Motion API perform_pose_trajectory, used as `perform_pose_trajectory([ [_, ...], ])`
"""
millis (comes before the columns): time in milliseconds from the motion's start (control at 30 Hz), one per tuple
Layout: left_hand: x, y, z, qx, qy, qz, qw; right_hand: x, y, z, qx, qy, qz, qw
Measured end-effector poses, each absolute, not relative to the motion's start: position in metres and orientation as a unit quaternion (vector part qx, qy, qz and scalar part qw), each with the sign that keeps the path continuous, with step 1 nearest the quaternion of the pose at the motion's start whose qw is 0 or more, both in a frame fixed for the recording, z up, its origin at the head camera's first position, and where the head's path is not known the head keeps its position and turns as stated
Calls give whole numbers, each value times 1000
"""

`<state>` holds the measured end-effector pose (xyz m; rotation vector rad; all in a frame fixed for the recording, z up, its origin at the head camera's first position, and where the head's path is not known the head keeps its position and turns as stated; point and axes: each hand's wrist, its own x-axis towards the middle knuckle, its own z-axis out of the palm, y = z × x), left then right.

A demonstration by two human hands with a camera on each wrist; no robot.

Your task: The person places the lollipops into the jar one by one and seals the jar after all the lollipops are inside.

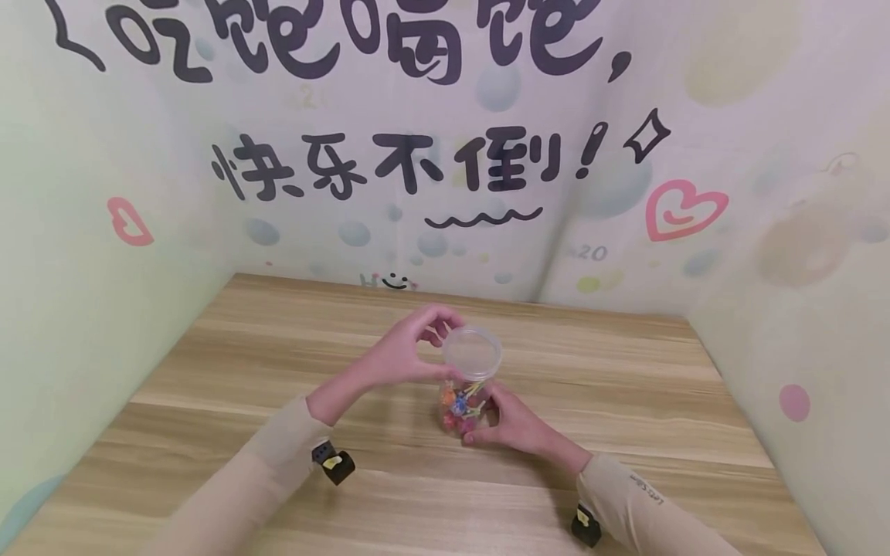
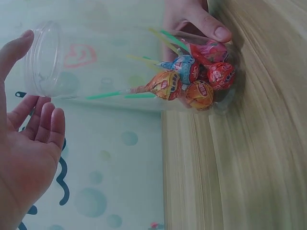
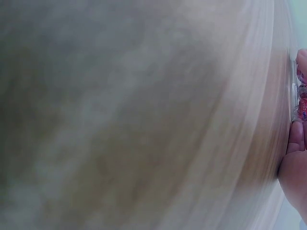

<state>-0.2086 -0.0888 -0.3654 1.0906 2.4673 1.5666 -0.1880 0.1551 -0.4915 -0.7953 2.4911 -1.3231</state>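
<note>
A clear plastic jar point(image 2: 120, 52) stands upright on the table with several wrapped lollipops point(image 2: 194, 76) in its bottom. Their wrappers are orange, red, blue and pink, and their green and yellow sticks point upward. On the jar's top sits a clear round lid point(image 1: 473, 354). The left hand point(image 1: 399, 357) holds the lid's edge from the left, thumb on the near side and fingers round the far side. Low on the jar's right side, the right hand point(image 1: 518, 426) grips the wall. In the right wrist view only part of that hand point(image 3: 295, 165) shows at the right edge.
The wood-grain table point(image 1: 612, 386) spreads around the jar. A printed wall point(image 1: 334, 232) with dark lettering closes off the back, and pale walls rise along both sides. Each forearm carries a small black wrist camera point(image 1: 338, 467).
</note>
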Motion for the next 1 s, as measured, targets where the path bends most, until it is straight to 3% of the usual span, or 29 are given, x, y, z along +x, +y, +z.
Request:
perform_pose_trajectory([
  [167, -212, -93, -363, 373, 783, 497, 33, -189, 154, -492, -266, 846, -450, 103],
  [400, -214, -97, -364, 393, 772, 497, 46, -171, 144, -453, -268, 842, -455, 109],
  [633, -211, -99, -366, 378, 754, 535, 59, -181, 148, -476, -264, 849, -446, 106],
  [1000, -197, -91, -381, 296, 749, 592, 14, -189, 155, -492, -266, 848, -447, 104],
])
